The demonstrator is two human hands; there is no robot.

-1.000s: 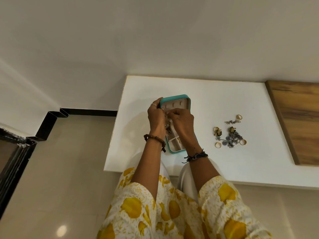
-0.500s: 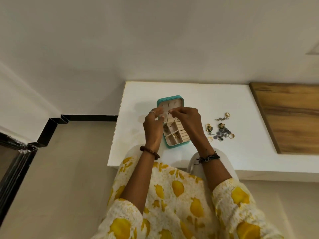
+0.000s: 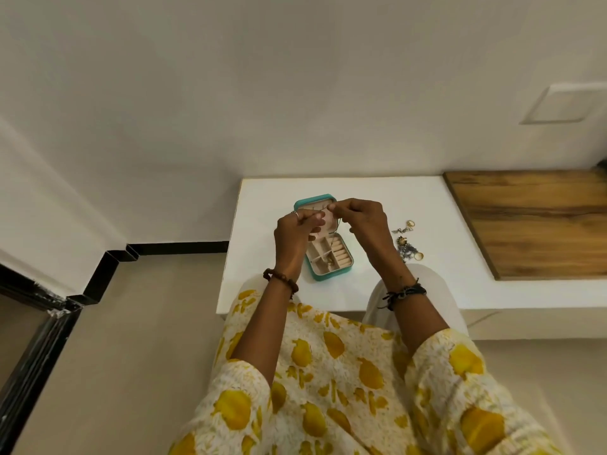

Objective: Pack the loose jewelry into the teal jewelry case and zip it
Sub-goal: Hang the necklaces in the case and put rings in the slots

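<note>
The teal jewelry case (image 3: 331, 274) lies open on the white table (image 3: 443, 290), its lid up at the far side and beige compartments showing. Something small and gold lies in one compartment. Above the case, my left hand (image 3: 294, 238) and my right hand (image 3: 364, 224) each pinch one end of a thin chain (image 3: 334, 224), which hangs down over the tray. A pile of loose jewelry (image 3: 407, 244), rings and earrings, lies on the table to the right of my right hand.
A wooden board (image 3: 532, 221) covers the right part of the tabletop. The table stands against a plain wall, with a tiled floor (image 3: 131, 323) to the left. My lap in a yellow-patterned garment fills the foreground.
Both hands have lifted away from the case's lid area and moved apart, drawing the thin chain out between them. The camera has pulled back and tilted, showing more of the case's tray.
</note>
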